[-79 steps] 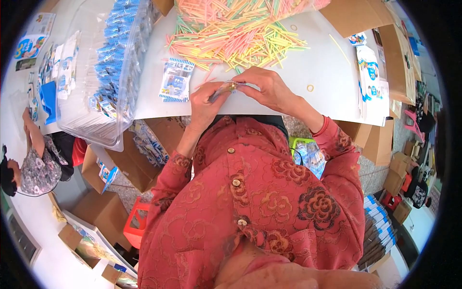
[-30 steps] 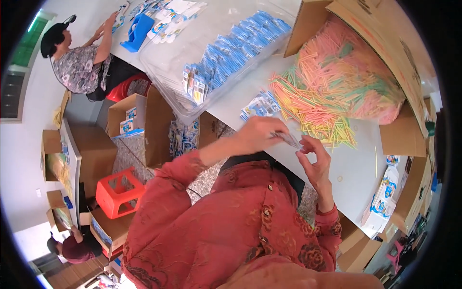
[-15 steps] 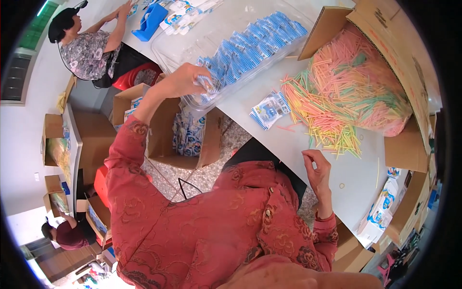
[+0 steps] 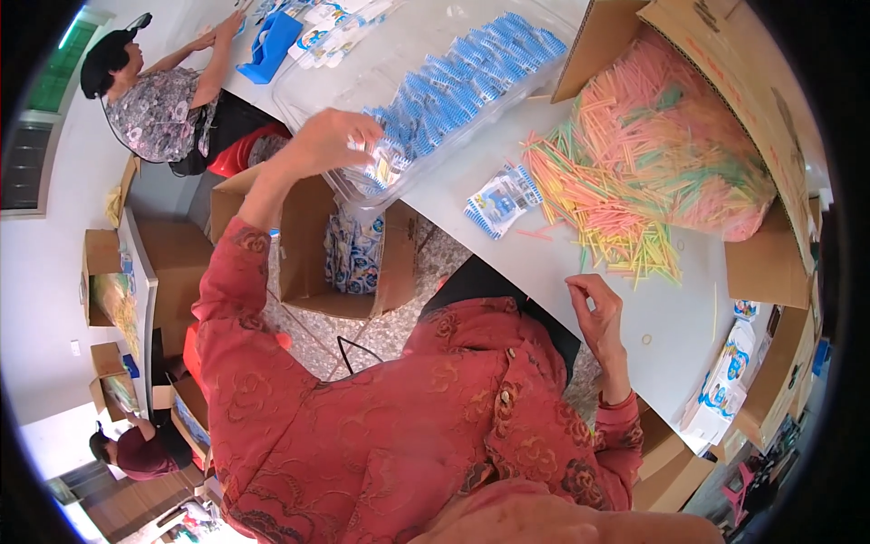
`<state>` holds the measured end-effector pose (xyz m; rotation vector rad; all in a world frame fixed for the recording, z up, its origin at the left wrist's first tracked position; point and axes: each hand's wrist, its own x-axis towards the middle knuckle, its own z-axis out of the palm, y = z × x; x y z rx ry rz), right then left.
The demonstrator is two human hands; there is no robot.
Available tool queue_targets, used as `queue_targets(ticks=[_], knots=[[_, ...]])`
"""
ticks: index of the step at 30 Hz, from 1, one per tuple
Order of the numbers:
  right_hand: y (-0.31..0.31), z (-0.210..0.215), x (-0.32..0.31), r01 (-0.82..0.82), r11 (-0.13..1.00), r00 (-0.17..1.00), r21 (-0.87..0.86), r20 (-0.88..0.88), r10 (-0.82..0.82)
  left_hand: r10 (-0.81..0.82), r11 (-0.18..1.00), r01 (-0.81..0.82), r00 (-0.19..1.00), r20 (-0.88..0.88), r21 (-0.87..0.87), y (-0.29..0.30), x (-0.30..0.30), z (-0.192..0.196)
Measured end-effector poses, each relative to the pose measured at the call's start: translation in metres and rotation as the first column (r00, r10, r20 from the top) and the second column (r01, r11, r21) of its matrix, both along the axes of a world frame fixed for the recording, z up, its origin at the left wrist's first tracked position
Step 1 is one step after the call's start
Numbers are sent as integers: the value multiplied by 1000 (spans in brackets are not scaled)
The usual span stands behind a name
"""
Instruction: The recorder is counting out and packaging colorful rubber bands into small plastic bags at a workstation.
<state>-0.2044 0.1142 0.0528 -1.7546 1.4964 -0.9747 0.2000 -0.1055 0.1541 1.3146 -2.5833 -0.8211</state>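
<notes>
My left hand [image 4: 328, 145] is at the near left corner of a clear plastic tray [image 4: 304, 95], its fingers apart. Just below the fingertips lies a blue-and-white packet [image 4: 388, 163], inside the tray. Rows of similar striped packets [image 4: 471, 77] fill the tray's right side. My right hand [image 4: 600, 313] hovers at the table's near edge, thumb and forefinger curled together into a loop with nothing visible between them. Ahead of it lies a heap of pink, yellow and green plastic sticks [image 4: 625, 236]. Left of that heap rests a blue-and-white packet bundle [image 4: 503, 201].
A carton [image 4: 766, 91] holding a bag of sticks stands on the right. Below the tray, an open carton [image 4: 394, 272] contains packets. A blue tape dispenser [image 4: 270, 47] sits at the back. One person [image 4: 163, 109] works at the far left, another [image 4: 145, 449] lower left.
My left hand has loosened its fingers from the packet in the tray corner and drawn slightly up and left. My right hand stays almost where it was. The whole view has shifted slightly.
</notes>
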Motion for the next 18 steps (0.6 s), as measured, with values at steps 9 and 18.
queue_targets(ticks=[9, 18], knots=[[-1, -2, 3, 5, 1000, 1000, -27, 12, -5, 314, 949, -313, 949, -38, 23, -63, 27, -61], [-17, -5, 7, -47, 999, 999, 16, 14, 47, 257, 833, -398, 893, 369, 385, -49, -12, -44]])
